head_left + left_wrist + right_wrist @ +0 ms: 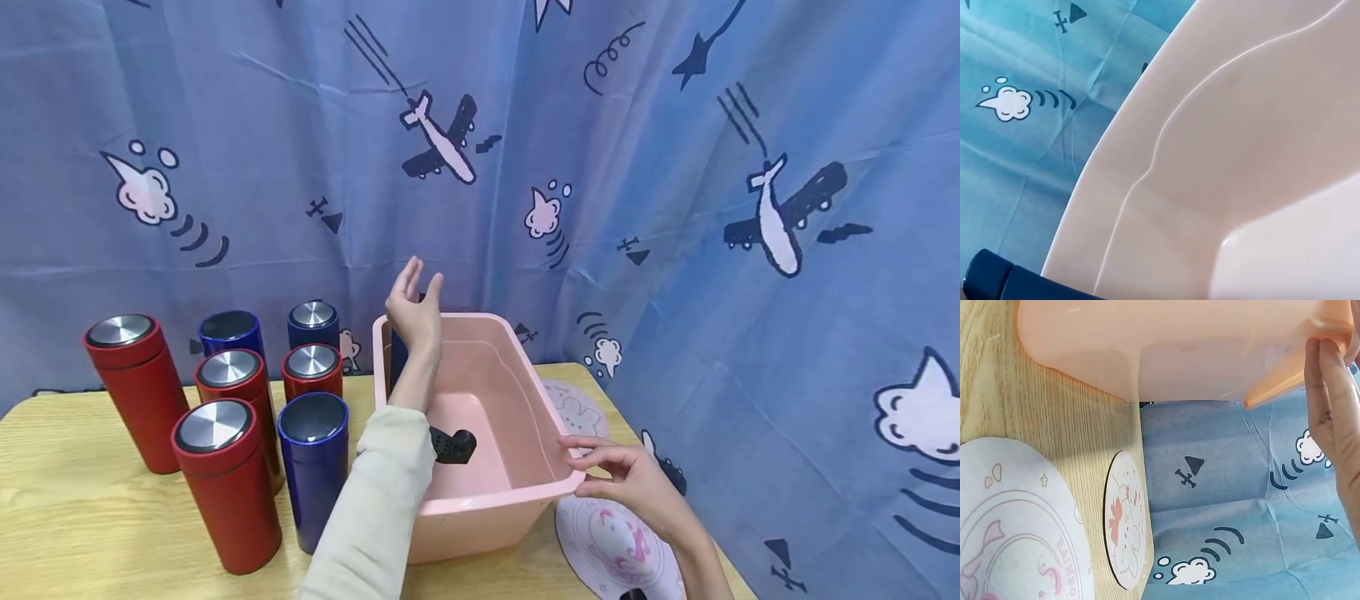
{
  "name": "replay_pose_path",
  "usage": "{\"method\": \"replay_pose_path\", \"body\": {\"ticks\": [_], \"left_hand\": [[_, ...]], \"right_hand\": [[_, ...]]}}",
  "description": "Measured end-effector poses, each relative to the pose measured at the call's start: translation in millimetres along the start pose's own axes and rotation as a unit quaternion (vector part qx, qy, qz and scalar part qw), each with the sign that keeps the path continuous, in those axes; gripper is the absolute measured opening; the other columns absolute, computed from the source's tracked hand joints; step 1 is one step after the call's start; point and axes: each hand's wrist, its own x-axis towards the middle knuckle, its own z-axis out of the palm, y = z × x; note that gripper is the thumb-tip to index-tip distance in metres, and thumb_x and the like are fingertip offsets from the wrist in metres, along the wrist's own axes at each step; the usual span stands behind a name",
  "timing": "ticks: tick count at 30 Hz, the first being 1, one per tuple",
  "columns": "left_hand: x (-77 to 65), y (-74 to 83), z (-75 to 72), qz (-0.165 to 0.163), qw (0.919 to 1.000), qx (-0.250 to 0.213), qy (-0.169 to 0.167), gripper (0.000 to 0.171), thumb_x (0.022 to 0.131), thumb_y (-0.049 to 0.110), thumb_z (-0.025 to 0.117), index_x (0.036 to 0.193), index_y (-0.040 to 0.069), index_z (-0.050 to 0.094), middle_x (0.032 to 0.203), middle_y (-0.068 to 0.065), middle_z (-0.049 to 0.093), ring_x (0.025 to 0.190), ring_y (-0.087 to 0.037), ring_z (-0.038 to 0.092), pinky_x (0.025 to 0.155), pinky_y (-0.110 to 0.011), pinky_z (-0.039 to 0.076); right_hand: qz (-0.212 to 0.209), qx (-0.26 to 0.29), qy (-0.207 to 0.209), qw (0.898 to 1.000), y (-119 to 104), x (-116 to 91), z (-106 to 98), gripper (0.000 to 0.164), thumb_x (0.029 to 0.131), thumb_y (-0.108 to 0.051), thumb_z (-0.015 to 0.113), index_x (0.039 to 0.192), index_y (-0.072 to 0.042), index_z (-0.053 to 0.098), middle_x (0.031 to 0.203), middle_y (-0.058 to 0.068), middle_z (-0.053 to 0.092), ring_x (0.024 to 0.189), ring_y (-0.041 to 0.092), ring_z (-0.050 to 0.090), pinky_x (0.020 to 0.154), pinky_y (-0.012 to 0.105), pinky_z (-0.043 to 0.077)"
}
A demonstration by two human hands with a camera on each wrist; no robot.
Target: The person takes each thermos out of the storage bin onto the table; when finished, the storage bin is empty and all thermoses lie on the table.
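My left hand (415, 321) is raised over the far left part of a pink plastic tub (536, 417), thumb and fingers around a dark blue thermos (397, 358). Most of that thermos is hidden behind the hand and wrist in the head view. In the left wrist view, the dark blue thermos (1038, 284) shows at the bottom left, its capped end beside the tub's rim. At the tub's near right corner, my right hand (626, 475) pinches the rim between thumb and fingers. In the right wrist view, its fingers (1330, 394) touch the tub's edge.
Several red thermoses (228, 492) and blue thermoses (315, 467) stand upright on the wooden table (97, 517), left of the tub. Two round printed mats (618, 542) lie to its right. A blue patterned curtain (262, 167) hangs behind and along the right side.
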Motion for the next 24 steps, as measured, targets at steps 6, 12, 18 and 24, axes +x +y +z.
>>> {"method": "replay_pose_path", "body": {"ticks": [6,12,18,24], "left_hand": [[5.4,2.3,-1.2,-0.005,0.9983,0.01,0.057,0.044,0.087,0.006,0.071,0.129,0.01,0.06,0.131,-0.001,0.059,0.127,-0.009,0.048,0.107,-0.021,0.034],[11.9,-2.6,-7.1,-0.032,0.9953,0.007,0.091,0.054,0.081,0.005,0.076,0.132,0.008,0.057,0.135,-0.003,0.056,0.13,-0.012,0.045,0.111,-0.024,0.029],[9.8,-8.2,-10.9,-0.108,0.9905,0.082,0.025,0.082,0.075,0.01,0.082,0.145,0.008,0.041,0.148,-0.007,0.041,0.139,-0.021,0.032,0.113,-0.03,0.026],[8.3,-11.4,-12.3,-0.13,0.9817,0.138,0.016,0.09,0.071,0.0,0.081,0.148,0.012,0.037,0.149,-0.01,0.039,0.139,-0.028,0.03,0.113,-0.038,0.028]], "right_hand": [[-0.018,0.003,0.001,1.0,-3,1,-1,0.024,0.081,0.009,0.069,0.104,0.01,0.068,0.128,0.0,0.062,0.118,0.01,0.056,0.078,0.021,0.054],[-0.008,-0.019,0.011,1.0,-3,2,0,0.024,0.08,0.007,0.071,0.104,0.01,0.068,0.127,-0.002,0.062,0.119,0.009,0.056,0.081,0.021,0.054],[0.003,-0.024,0.013,1.0,-1,3,2,0.024,0.08,0.006,0.071,0.104,0.01,0.068,0.127,-0.003,0.063,0.119,0.008,0.055,0.081,0.021,0.054],[-0.001,-0.018,0.011,1.0,-1,1,2,0.024,0.08,0.005,0.071,0.103,0.01,0.068,0.127,-0.003,0.062,0.12,0.009,0.055,0.082,0.021,0.053]]}}
